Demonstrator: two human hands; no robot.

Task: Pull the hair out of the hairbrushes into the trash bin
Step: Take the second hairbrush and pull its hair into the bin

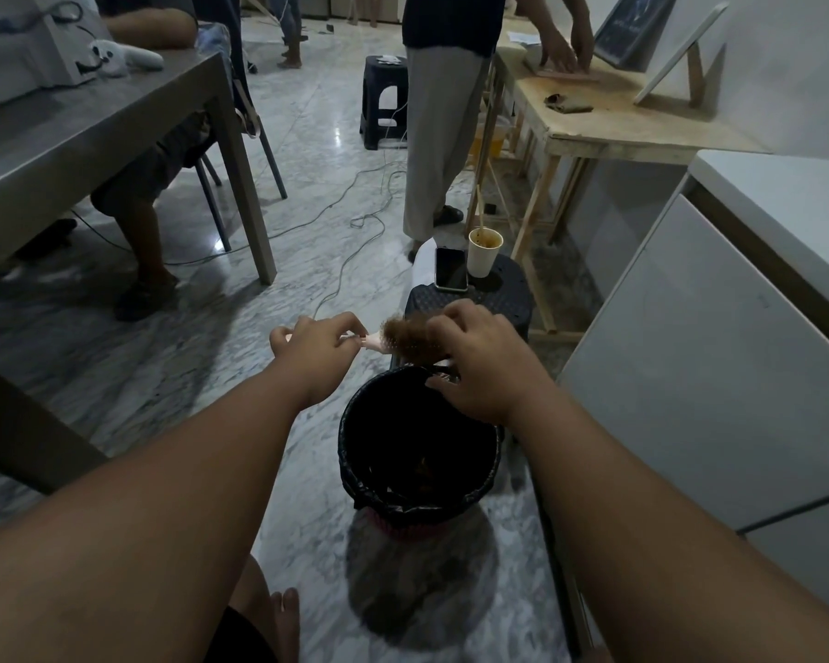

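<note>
A pale pink hairbrush (373, 341) is held level just above the far rim of the trash bin (350, 437), which is lined with a black bag. My left hand (314, 349) grips the brush's handle. The brush head is packed with a fluffy clump of brown hair (408, 338). My right hand (475, 363) is closed over the right part of the brush head, fingers pinching into the hair. Some brownish hair lies at the bottom of the bin.
A black stool (518, 299) behind the bin carries a phone (451, 269) and a paper cup (484, 253). A person stands at a wooden table (618, 131) on the right; another sits at a grey table (68, 150) on the left. Cables cross the marble floor. A white cabinet (719, 356) stands right.
</note>
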